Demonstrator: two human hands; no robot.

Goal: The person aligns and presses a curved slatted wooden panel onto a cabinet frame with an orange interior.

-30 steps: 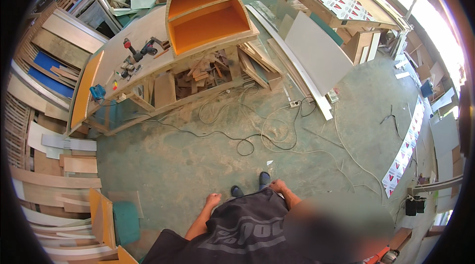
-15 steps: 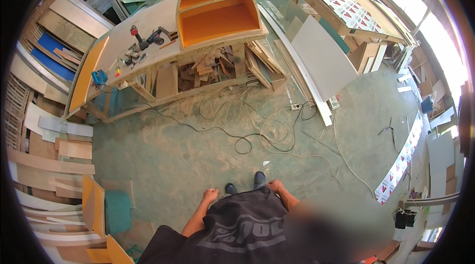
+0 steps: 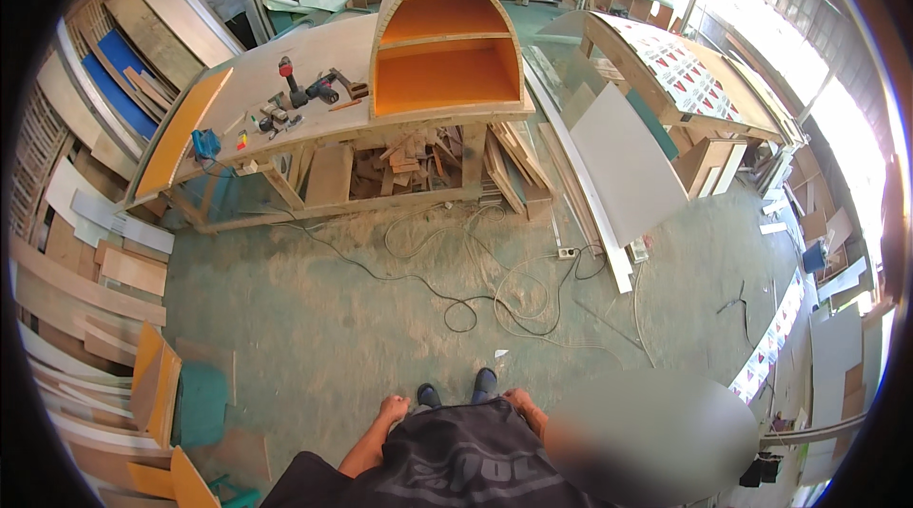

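My left hand [image 3: 394, 407] hangs at waist height, fingers curled closed, just left of the hem of my dark shirt [image 3: 447, 441]. Nothing shows in it. On the other side, my right hand [image 3: 517, 400] is closed against the shirt's right edge. What its fingers hold, if anything, is hidden. Both hands are well away from the workbench [image 3: 333, 132]. On that bench stands a pointed-arch shelf unit [image 3: 447, 51] with an orange inside and one shelf. Left of it lie a red-and-black power tool [image 3: 290, 85], another power tool [image 3: 328, 87] and several small items.
Cables [image 3: 456, 303] loop over the dusty green floor, leading to a socket block [image 3: 568, 253]. Wood offcuts [image 3: 409, 161] fill the space under the bench. A large pale panel [image 3: 618, 151] leans at right. Stacked boards [image 3: 86, 289] line the left side. A second bench [image 3: 685, 80] stands far right.
The view has tilted up, so the bench, shelf unit and floor sit lower in the picture. Both hands stay near the shirt hem, and the things on the bench have not moved.
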